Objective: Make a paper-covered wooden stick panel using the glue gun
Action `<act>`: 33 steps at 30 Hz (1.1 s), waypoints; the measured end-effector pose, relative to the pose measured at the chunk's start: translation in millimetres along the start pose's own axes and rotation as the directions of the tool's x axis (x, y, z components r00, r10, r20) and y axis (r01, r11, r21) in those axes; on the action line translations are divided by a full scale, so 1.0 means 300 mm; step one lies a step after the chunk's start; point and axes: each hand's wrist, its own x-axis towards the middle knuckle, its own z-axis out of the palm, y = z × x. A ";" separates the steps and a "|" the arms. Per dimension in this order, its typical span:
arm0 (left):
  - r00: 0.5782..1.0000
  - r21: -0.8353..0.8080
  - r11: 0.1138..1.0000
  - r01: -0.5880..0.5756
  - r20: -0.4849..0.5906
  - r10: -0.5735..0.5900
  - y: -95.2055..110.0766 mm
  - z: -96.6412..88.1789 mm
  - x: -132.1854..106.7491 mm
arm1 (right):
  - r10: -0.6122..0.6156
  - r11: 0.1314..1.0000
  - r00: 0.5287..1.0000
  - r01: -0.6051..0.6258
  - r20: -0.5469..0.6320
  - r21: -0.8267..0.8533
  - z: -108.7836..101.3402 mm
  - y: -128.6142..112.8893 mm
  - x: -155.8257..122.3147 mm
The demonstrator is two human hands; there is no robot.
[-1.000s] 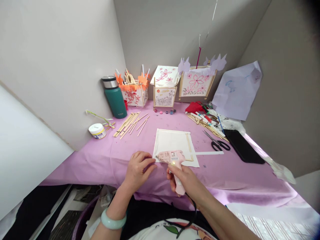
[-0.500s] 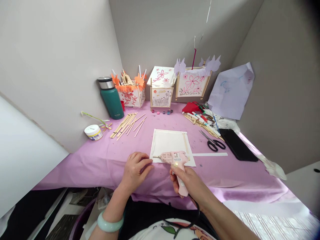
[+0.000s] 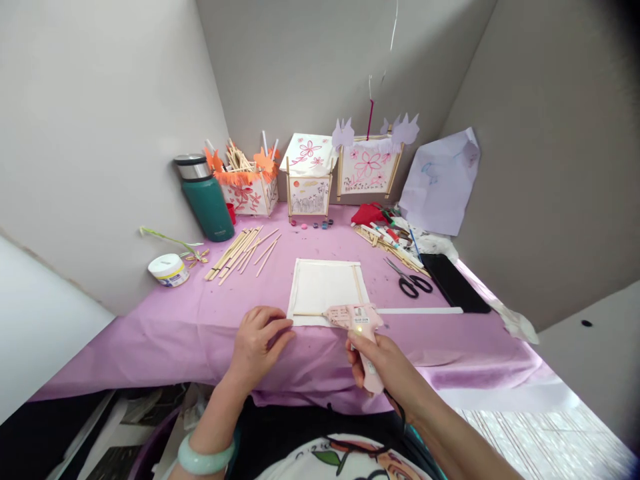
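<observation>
My right hand is wrapped round the handle of a pale pink glue gun. The gun's nozzle points left, just over the near edge of a white square panel on the table. Along that near edge lies a thin wooden stick, its right part hidden by the gun. Other sticks run up the panel's sides. My left hand is beside the panel's near left corner, index fingertip touching it, thumb and finger apart. A white paper strip extends to the right from behind the gun.
Loose sticks, a white jar and a green bottle are on the left. Scissors and a black phone lie right. Decorated paper boxes stand at the back, with a hanging lantern beside them.
The glue gun has moved right along the panel's near edge, uncovering more of the stick there. My left hand stays at the corner. The whole view has shifted a little.
</observation>
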 end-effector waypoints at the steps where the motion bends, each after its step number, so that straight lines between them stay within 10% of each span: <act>1: 1.000 0.001 1.000 -0.001 -0.001 0.001 0.000 0.000 0.000 | -0.002 1.000 1.000 0.002 -0.005 0.007 -0.005 0.000 -0.004; 33: 0.999 0.011 0.999 -0.052 -0.009 0.052 -0.014 0.000 -0.003 | -0.003 1.000 0.985 0.001 -0.174 -0.015 -0.146 0.005 -0.091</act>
